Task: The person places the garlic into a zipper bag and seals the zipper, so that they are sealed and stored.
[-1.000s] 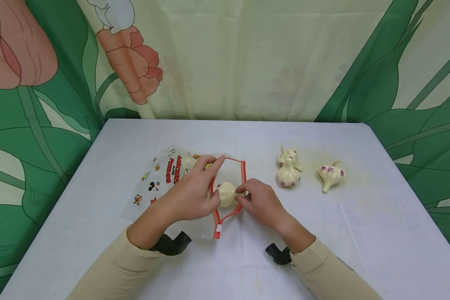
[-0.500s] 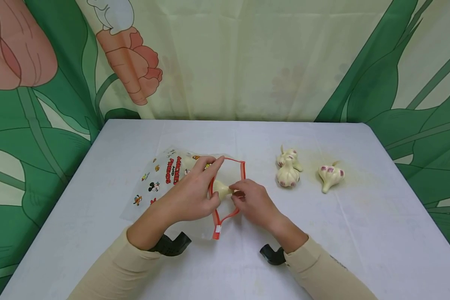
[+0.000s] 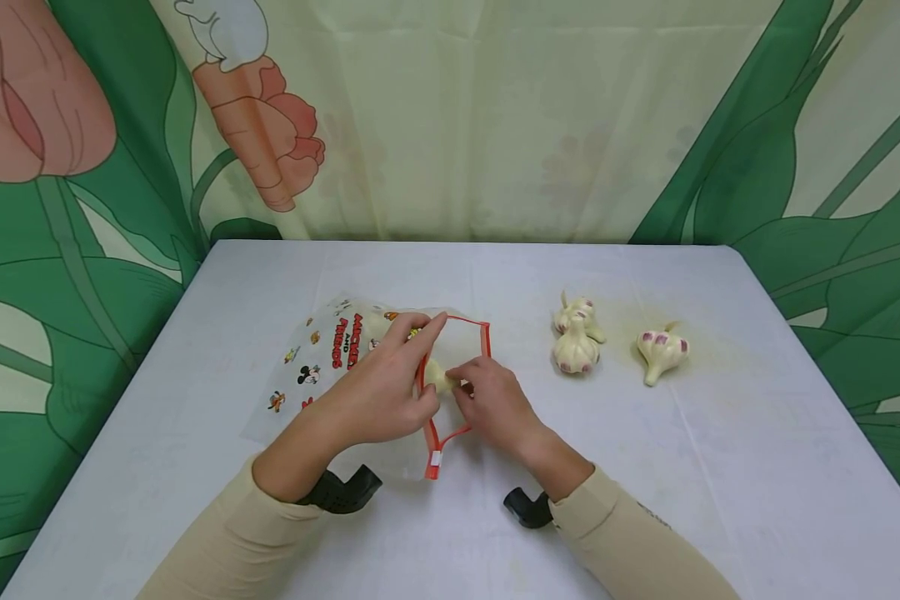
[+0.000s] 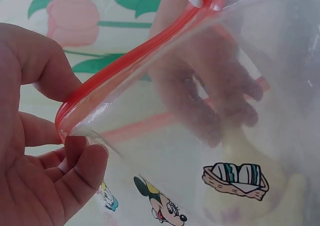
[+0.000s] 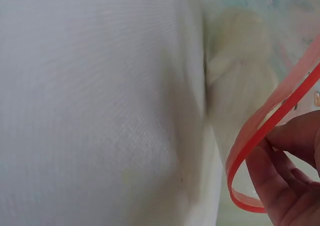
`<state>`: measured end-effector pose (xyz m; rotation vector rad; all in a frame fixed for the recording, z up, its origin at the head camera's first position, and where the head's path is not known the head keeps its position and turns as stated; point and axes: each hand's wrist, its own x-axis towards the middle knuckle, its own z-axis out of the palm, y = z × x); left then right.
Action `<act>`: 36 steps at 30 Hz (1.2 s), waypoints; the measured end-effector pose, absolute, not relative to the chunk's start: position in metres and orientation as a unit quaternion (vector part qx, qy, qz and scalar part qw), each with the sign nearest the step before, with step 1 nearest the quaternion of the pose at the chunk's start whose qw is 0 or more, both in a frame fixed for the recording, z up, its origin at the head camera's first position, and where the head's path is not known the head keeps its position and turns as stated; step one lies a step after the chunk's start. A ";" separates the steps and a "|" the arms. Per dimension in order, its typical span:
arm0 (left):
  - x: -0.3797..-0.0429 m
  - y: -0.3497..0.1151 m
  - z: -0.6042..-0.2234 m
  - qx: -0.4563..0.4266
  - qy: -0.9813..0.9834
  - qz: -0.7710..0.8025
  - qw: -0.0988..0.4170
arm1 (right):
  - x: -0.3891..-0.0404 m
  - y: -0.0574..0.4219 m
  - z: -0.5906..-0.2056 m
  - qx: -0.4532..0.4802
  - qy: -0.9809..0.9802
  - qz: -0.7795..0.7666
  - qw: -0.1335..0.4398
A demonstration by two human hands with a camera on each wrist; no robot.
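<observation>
A clear zip bag [image 3: 322, 333] with red edging and cartoon prints lies on the table, mouth toward the right. My left hand [image 3: 382, 387] pinches the upper red rim of that mouth between thumb and fingers, as the left wrist view shows. My right hand [image 3: 495, 404] reaches into the opening and pinches the stem of a garlic bulb [image 3: 437, 377], mostly hidden by my left hand. Through the plastic in the left wrist view, the garlic bulb [image 4: 240, 148] hangs stem-up under the fingertips. Pale bulb-like shapes [image 5: 237, 80] blur behind the plastic in the right wrist view.
Right of the bag, a garlic bulb [image 3: 576, 350] lies against another garlic bulb [image 3: 573, 312] behind it. Farther right sits a separate garlic bulb [image 3: 662, 352]. A white cloth covers the table [image 3: 720, 500]; a printed curtain [image 3: 480, 125] hangs behind its far edge.
My right hand has moved left into the bag's mouth, carrying the garlic bulb deeper behind the red rim. My left hand has stayed almost still on the rim.
</observation>
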<state>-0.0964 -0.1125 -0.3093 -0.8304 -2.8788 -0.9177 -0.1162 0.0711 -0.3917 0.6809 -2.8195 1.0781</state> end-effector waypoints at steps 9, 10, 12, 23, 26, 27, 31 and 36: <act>-0.097 -0.112 -0.310 -0.265 -0.919 -0.294 0.004 | -0.118 0.067 -0.390 0.183 -0.925 0.326 0.065; -0.097 -0.112 -0.310 -0.264 -0.919 -0.294 0.003 | -0.118 0.066 -0.389 0.177 -0.927 0.324 0.064; -0.097 -0.112 -0.310 -0.264 -0.918 -0.295 0.003 | -0.119 0.064 -0.388 0.165 -0.929 0.325 0.060; -0.097 -0.112 -0.310 -0.265 -0.918 -0.295 0.004 | -0.122 0.060 -0.389 0.146 -0.921 0.361 0.005; -0.097 -0.112 -0.310 -0.266 -0.918 -0.295 0.002 | -0.123 0.060 -0.388 0.152 -0.915 0.373 -0.020; -0.097 -0.112 -0.310 -0.267 -0.918 -0.295 0.001 | -0.123 0.059 -0.388 0.154 -0.913 0.377 -0.029; -0.097 -0.112 -0.309 -0.269 -0.916 -0.297 -0.001 | -0.125 0.057 -0.388 0.165 -0.907 0.384 -0.058; -0.097 -0.112 -0.310 -0.271 -0.915 -0.299 -0.002 | -0.126 0.054 -0.390 0.193 -0.898 0.387 -0.087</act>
